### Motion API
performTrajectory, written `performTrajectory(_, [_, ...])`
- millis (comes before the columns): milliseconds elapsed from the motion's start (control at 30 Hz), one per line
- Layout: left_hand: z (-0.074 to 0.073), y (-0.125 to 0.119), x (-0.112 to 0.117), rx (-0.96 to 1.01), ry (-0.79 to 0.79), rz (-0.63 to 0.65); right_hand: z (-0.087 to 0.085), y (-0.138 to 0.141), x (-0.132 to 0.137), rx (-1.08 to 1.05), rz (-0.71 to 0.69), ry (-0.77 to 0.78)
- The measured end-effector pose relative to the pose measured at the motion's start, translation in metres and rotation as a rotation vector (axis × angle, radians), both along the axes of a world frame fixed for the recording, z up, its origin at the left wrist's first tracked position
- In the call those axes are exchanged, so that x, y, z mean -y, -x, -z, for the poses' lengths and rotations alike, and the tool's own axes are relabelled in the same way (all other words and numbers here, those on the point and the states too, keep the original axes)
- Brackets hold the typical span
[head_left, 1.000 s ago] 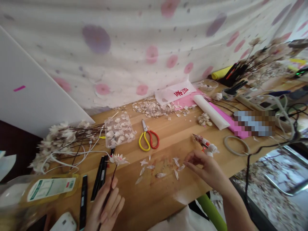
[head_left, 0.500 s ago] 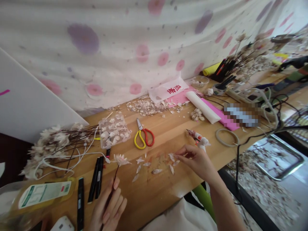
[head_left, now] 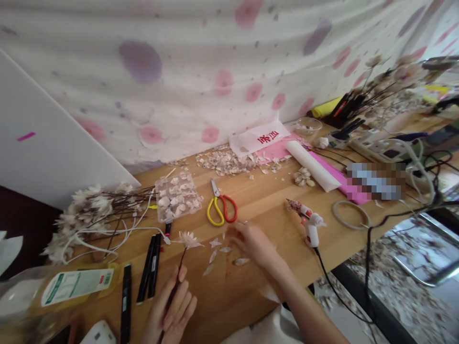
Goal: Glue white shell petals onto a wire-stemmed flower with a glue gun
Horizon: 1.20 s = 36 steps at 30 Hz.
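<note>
My left hand (head_left: 172, 310) is closed round a thin dark stem near the table's front edge. The stem carries a small white flower (head_left: 189, 240) that tilts up and away from me. My right hand (head_left: 253, 243) lies over the loose white petals (head_left: 225, 249) scattered on the wooden table (head_left: 265, 205); it is smeared by motion and its fingers are unclear. A white glue gun (head_left: 309, 220) lies to the right of that hand, apart from it.
Yellow and red scissors (head_left: 221, 208) lie behind the petals. A clear tray of petals (head_left: 177, 195), black markers (head_left: 150, 270), a bunch of finished flowers (head_left: 89, 215), a white cable, petal scraps (head_left: 225, 161), a white roll (head_left: 313, 166) and a grey ring (head_left: 349, 216) surround the spot.
My right hand has moved left from beside the glue gun to over the loose petals. The left hand still holds the flower stem in about the same place.
</note>
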<state>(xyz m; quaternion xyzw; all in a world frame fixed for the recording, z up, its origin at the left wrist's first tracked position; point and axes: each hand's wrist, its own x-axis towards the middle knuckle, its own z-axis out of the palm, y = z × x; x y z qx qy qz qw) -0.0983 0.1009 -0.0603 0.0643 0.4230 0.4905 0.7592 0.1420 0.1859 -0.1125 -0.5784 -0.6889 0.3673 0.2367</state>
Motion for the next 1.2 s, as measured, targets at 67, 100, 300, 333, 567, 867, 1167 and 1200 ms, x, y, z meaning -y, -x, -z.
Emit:
performTrajectory(67, [0.000,0.002,0.002,0.007,0.011,-0.011,0.008,0.016,-0.009,0.008,-0.018,0.009])
performTrajectory(100, [-0.001,0.003,0.003,0.009,0.019,-0.010,0.012,0.021,-0.012,0.000,-0.020,0.014])
performTrajectory(300, [0.004,-0.004,-0.006,-0.017,-0.021,-0.012,0.010,0.024,-0.014,-0.226,0.091,0.052])
performTrajectory(333, [0.006,-0.008,-0.010,-0.035,-0.047,-0.005,0.006,0.023,-0.011,-0.292,0.119,0.060])
performTrajectory(567, [-0.001,-0.041,-0.045,-0.146,-0.263,0.031,-0.034,0.029,0.016,-0.699,0.230,0.100])
performTrajectory(867, [-0.026,-0.051,-0.062,-0.027,-0.432,0.137,-0.067,0.034,0.027,-0.846,0.225,0.058])
performTrajectory(1167, [-0.071,-0.048,-0.064,0.233,-0.447,0.167,-0.115,0.028,0.010,-0.715,0.037,-0.491])
performTrajectory(1200, [-0.076,-0.048,-0.065,0.288,-0.446,0.171,-0.120,0.028,0.007,-0.717,0.037,-0.517])
